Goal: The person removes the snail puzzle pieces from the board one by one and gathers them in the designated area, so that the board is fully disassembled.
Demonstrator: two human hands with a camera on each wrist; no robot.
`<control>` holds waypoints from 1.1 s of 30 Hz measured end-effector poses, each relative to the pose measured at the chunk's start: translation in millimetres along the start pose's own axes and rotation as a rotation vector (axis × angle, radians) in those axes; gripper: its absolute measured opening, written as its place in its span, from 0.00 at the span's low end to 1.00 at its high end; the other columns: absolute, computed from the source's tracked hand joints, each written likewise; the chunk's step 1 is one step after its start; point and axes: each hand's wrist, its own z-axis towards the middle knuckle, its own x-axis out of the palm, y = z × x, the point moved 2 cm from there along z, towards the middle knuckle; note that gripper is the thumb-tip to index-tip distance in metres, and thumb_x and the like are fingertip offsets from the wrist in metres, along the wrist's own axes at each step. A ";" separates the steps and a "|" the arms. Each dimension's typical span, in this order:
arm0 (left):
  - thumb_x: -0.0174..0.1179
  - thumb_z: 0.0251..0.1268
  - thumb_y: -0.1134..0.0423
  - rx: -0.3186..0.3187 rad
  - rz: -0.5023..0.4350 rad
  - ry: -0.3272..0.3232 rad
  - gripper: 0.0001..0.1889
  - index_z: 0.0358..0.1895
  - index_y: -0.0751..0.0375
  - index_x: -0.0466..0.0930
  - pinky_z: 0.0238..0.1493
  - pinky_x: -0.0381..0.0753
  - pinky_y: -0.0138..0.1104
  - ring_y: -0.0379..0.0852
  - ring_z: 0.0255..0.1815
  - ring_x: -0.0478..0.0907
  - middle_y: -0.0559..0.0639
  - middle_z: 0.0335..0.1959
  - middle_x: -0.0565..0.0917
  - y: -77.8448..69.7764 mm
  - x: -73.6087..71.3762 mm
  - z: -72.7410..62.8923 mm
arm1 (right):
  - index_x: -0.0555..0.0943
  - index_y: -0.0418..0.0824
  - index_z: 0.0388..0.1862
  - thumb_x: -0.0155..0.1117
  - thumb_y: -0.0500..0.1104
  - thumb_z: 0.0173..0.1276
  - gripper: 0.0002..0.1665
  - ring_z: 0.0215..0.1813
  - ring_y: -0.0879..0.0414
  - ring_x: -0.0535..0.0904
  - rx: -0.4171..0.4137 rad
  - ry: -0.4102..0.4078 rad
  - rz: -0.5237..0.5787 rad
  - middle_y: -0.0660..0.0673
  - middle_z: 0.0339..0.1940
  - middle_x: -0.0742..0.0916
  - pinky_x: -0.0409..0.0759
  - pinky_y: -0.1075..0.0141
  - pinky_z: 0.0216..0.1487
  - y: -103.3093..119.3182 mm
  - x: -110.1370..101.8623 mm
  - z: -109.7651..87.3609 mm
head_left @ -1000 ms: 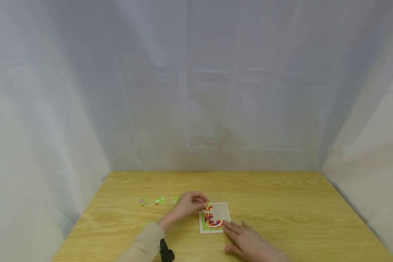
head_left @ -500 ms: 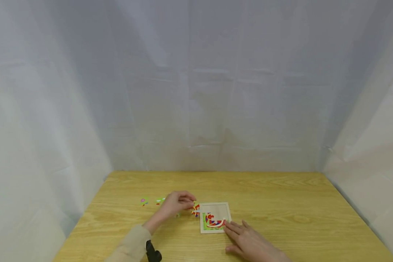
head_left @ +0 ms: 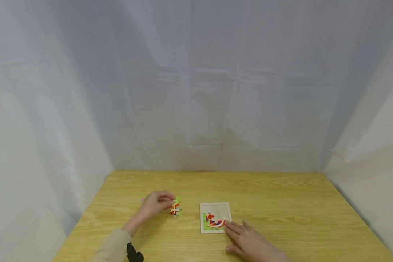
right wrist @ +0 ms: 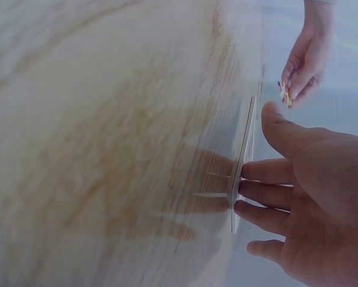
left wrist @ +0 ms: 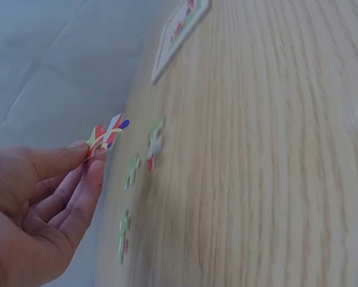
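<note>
L hand [head_left: 154, 203] moving left from puzzle frame [head_left: 218, 209] since earlier, fingers pinching red/yellow pc [left wrist: 103, 139] nr loose green pcs [left wrist: 155, 144]; R hand [head_left: 245, 239], w/ fingers straight, touching frame edge.

One frame [head_left: 218, 210] — four loose pieces [left wrist: 155, 145]

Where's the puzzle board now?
In the head view, the puzzle board lies right of centre, between the left hand and right hand, which touches it.

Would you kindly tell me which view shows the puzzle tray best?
The head view: it shows the tray nearly whole from above, the right hand hiding only a corner. The left wrist view cuts it off at the top; the right wrist view has it almost edge-on.
</note>
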 end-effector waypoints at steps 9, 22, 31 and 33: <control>0.66 0.66 0.72 -0.056 0.017 -0.015 0.08 0.44 0.74 0.84 0.35 0.85 0.33 0.45 0.37 0.85 0.60 0.36 0.88 14.1 -14.1 -13.5 | 0.72 0.35 0.73 0.49 0.64 0.78 0.40 0.73 0.44 0.71 0.008 -0.007 -0.014 0.40 0.74 0.74 0.68 0.39 0.69 0.6 -0.1 -0.5; 0.70 0.59 0.72 -0.070 0.144 -0.059 0.09 0.42 0.72 0.85 0.35 0.84 0.31 0.48 0.34 0.85 0.58 0.35 0.88 21.0 -15.8 -19.5 | 0.73 0.35 0.71 0.49 0.64 0.78 0.40 0.72 0.44 0.73 -0.003 -0.033 -0.046 0.40 0.73 0.76 0.69 0.39 0.68 1.8 0.4 -0.3; 0.74 0.52 0.73 -0.076 0.210 -0.088 0.11 0.40 0.69 0.87 0.34 0.84 0.31 0.47 0.33 0.85 0.56 0.33 0.88 24.2 -20.9 -20.6 | 0.73 0.35 0.72 0.49 0.64 0.78 0.40 0.72 0.44 0.73 -0.006 -0.035 -0.047 0.40 0.73 0.76 0.69 0.39 0.68 1.4 -0.1 -0.6; 0.74 0.52 0.74 -0.083 0.224 -0.086 0.11 0.40 0.68 0.87 0.34 0.84 0.31 0.46 0.33 0.85 0.55 0.33 0.88 25.2 -22.1 -20.3 | 0.73 0.35 0.72 0.48 0.65 0.78 0.40 0.72 0.44 0.73 -0.006 -0.031 -0.041 0.40 0.73 0.75 0.69 0.39 0.69 1.4 -0.1 -0.7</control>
